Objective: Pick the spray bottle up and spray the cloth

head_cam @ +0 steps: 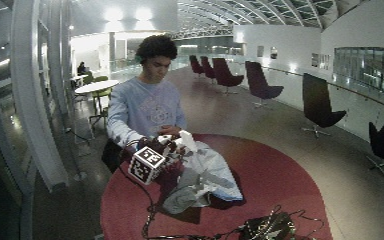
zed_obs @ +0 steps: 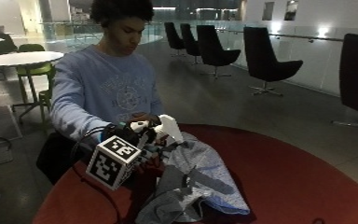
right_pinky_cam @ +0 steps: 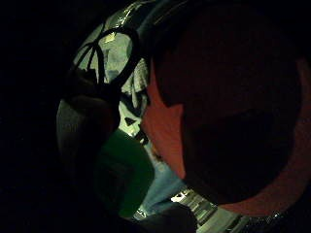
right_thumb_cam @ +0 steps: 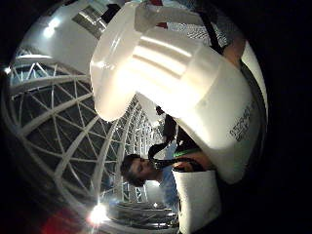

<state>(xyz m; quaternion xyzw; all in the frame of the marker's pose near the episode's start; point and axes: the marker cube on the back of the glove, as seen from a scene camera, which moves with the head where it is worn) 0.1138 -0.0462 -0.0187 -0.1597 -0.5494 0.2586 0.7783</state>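
— Gloved, my right hand [zed_obs: 143, 145] is up above the near part of the red table [zed_obs: 291, 177], its fingers curled round the white spray bottle [zed_obs: 167, 127].

— And where does the bottle sit in that hand?

— It stands up out of my grip, its white head above my knuckles and tilted toward the cloth. In the thumb side palm view the bottle's white body [right_thumb_cam: 195, 87] fills most of what the palm faces, so it lies right against my palm.

— What about your other hand?

— My bare left hand [zed_obs: 143, 118] is just behind the bottle, close to my chest. I cannot tell whether it touches the bottle.

— And the cloth?

— The grey cloth [zed_obs: 197, 182] lies bunched and rumpled on the table just beside my right hand, on the side away from my body. It is folded over itself, with a lighter, bluish edge at its far end. In the wide outside view the cloth [head_cam: 202, 180] spreads from under the bottle toward the middle of the round table.

— Anything else on the table?

— A dark tangle of gear [head_cam: 265, 227] rests near the table's edge, well apart from the cloth.
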